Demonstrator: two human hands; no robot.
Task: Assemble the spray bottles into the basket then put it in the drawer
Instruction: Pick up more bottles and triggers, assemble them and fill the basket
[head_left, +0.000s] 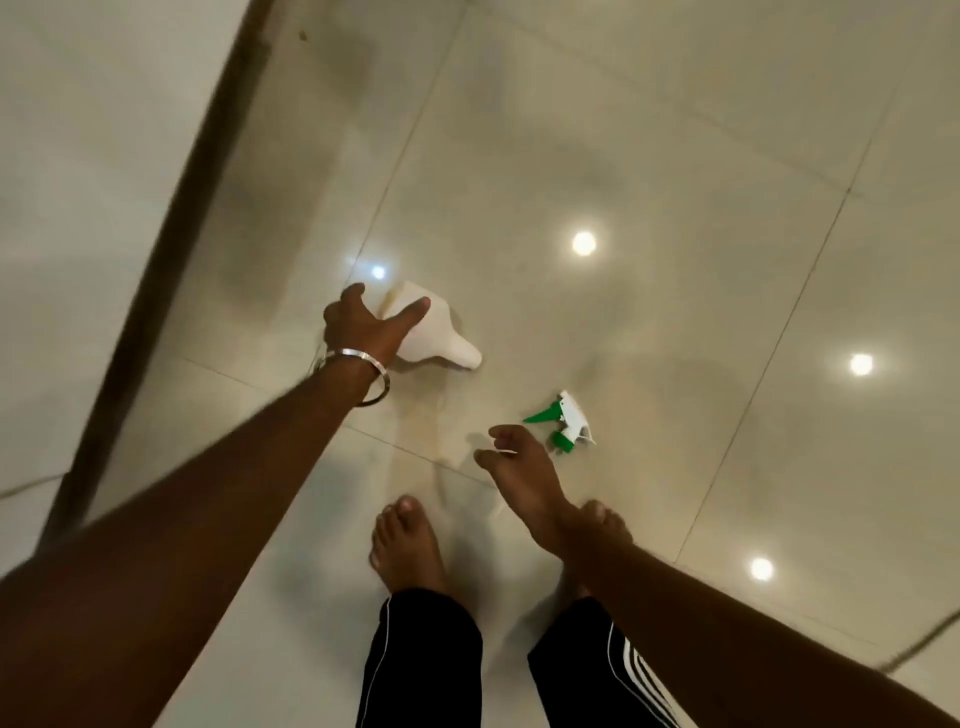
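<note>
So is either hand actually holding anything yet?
Neither. The left hand is spread open over the white bottle; the right hand hangs beside the spray nozzle.

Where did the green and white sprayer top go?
The sprayer top lies on the shiny floor, just beyond the right hand and right of the white bottle.

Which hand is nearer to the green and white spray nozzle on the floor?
The right. The right hand reaches down just beside the spray nozzle, fingers open, not yet touching. The left hand is farther away, spread over the white bottle.
</note>
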